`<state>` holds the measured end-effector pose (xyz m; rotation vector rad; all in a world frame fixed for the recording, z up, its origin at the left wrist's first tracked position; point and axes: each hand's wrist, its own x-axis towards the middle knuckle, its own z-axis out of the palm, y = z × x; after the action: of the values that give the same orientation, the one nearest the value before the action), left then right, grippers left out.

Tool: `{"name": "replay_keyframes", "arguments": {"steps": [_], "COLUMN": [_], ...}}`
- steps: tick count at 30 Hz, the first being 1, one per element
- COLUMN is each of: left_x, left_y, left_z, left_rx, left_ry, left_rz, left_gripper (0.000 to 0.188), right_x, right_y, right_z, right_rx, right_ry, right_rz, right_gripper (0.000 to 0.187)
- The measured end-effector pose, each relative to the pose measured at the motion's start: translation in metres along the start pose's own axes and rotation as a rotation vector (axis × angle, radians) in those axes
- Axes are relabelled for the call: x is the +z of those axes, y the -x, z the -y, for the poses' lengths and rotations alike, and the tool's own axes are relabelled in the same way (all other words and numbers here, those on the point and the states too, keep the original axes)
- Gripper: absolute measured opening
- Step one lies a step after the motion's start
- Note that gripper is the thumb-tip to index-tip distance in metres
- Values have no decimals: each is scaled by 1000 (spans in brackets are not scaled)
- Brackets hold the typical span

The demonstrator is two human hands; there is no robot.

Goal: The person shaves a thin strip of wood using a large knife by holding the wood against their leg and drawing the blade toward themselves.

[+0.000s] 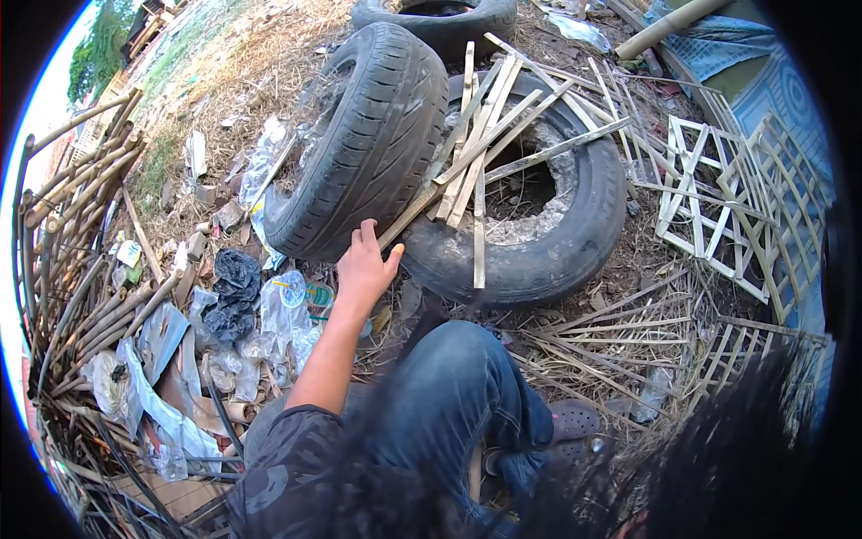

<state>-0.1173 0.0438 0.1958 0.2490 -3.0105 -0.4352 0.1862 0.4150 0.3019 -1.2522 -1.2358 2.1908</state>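
My left hand reaches forward with fingers and thumb apart. Its fingertips are at the lower edge of a black tyre that leans on its side; I cannot tell whether they touch it. Between the thumb and the fingers comes the near end of a bamboo strip, which does not look gripped. Several more pale bamboo strips lie crossed over a second tyre, flat on the ground, with a crumbly whitish ring around its hole. My right hand is out of sight; dark hair blurs the lower right.
Bamboo poles are piled at the left, beside plastic bags and a crumpled black bag. White lattice frames lie at the right, near thin sticks. A third tyre lies at the back. My bent knee is close in front.
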Motion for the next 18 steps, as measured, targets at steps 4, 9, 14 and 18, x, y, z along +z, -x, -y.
{"name": "replay_keyframes", "arguments": {"steps": [4, 9, 14, 18], "left_x": [-1, 8, 21, 41], "left_y": [4, 15, 21, 15], "left_z": [4, 9, 11, 18], "left_rx": [58, 28, -166, -249], "left_ry": [-37, -140, 584, 936], "left_rz": [53, 140, 487, 482], "left_gripper": [67, 76, 73, 54], "right_x": [10, 16, 16, 16], "right_y": [1, 3, 9, 13], "right_z": [-5, -10, -11, -11], "right_rx": [15, 13, 19, 25], "right_ry": [20, 33, 43, 54], "right_rz": [12, 13, 15, 17], "right_gripper": [34, 34, 35, 36]}}
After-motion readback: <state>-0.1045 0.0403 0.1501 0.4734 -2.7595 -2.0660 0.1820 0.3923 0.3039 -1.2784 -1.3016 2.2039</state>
